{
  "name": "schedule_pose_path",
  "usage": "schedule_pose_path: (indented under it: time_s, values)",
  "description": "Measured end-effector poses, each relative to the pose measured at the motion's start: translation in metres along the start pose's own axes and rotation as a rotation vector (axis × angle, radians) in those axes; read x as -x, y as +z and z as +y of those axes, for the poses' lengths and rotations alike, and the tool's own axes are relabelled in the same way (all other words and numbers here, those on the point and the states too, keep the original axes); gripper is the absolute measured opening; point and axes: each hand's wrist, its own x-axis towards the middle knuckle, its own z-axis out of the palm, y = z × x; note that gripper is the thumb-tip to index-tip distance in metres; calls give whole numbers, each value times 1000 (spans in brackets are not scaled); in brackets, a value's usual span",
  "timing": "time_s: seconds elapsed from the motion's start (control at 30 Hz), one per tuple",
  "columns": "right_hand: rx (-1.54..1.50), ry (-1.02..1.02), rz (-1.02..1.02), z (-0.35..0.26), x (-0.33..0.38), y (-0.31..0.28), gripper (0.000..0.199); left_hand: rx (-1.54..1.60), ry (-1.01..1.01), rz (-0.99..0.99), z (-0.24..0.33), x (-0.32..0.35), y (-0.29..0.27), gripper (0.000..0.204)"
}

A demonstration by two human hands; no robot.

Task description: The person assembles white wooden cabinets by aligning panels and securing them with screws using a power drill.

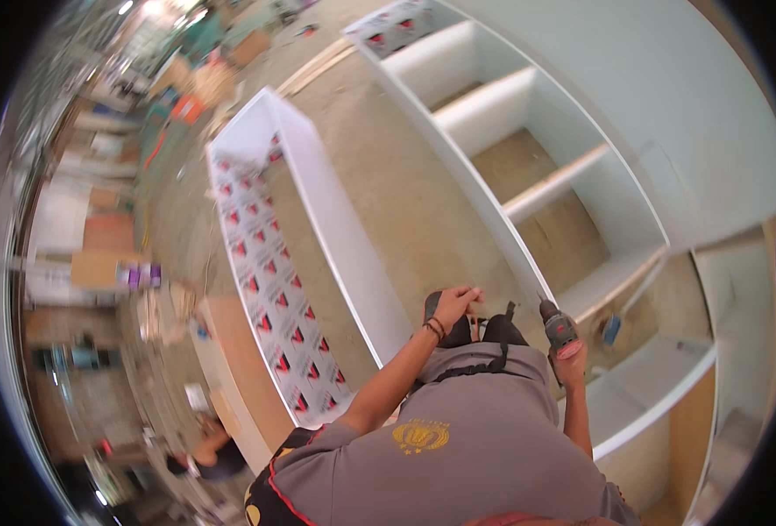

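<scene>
My right hand (570,364) is wrapped round the grip of a dark cordless drill (560,331), whose thin bit points forward beside the near long edge of a white shelf carcass (496,206). My left hand (458,306) hovers in front of my waist, above a dark pouch or bag (499,331). Its fingers are curled together, and whatever they may hold is too small to make out. Dark bracelets circle that wrist. The carcass lies on the floor with several open compartments.
Left of me lies a second long white frame (322,219), one side covered in printed protective film (261,263). A large pale panel (659,105) is at the right. Nearby are a white-edged box (659,381) and a small blue object (611,330). Another person (208,456) works at lower left.
</scene>
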Motion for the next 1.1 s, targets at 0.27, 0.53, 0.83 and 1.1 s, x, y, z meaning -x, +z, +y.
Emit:
schedule_pose_path:
  time_s: [0.27,0.53,0.83,1.1]
  values:
    - [42,123,482,-102,18,66,50,-115,-152,-470,73,-78,26,30]
    - [-59,384,842,-174,52,172,59,-119,-352,-677,94,-54,20,25]
    - [-199,493,1156,-177,99,215,57,-455,-328,-915,86,-14,63,28]
    - [-373,532,1251,-157,179,216,56,-537,-405,-1001,36,59,96,23]
